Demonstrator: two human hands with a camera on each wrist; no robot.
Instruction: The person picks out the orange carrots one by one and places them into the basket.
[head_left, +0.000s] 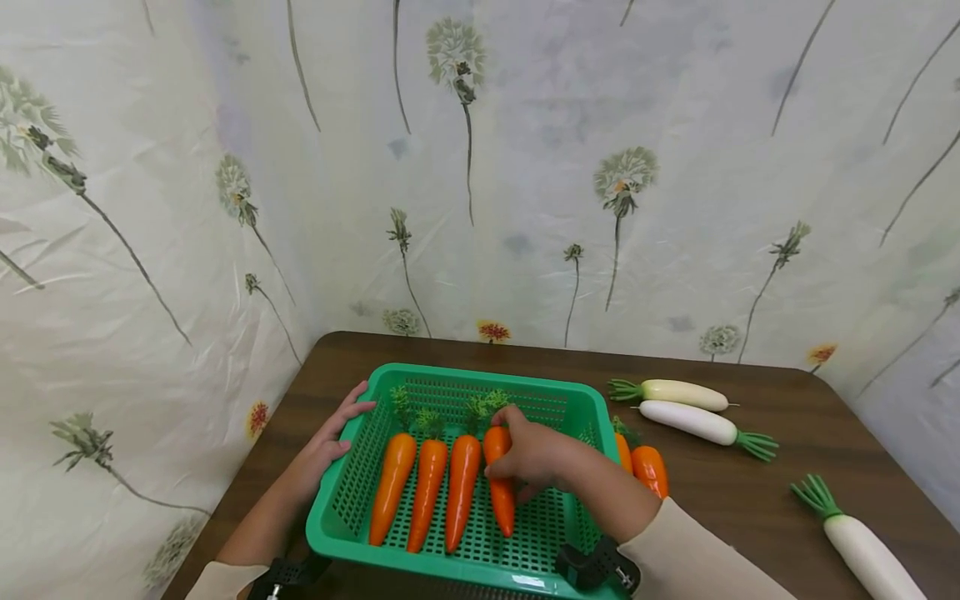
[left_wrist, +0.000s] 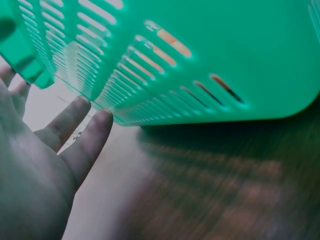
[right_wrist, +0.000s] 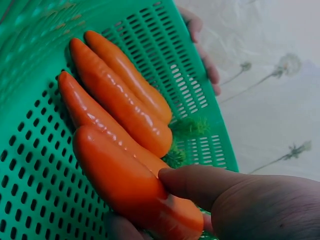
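A green plastic basket with slotted walls stands on the table. Three orange carrots with green tops lie side by side in it. To their right, my right hand pinches a fourth-looking, similar carrot near its top. In the right wrist view, the thumb presses on this carrot, partly hiding its upper end. My left hand rests by the basket's left rim. The left wrist view shows its fingers fairly straight beside the slotted outer wall.
Right of the basket lie more carrots, partly hidden by the right forearm. Two white radishes lie behind them, and another radish is at the front right. A flowered sheet hangs behind the brown table.
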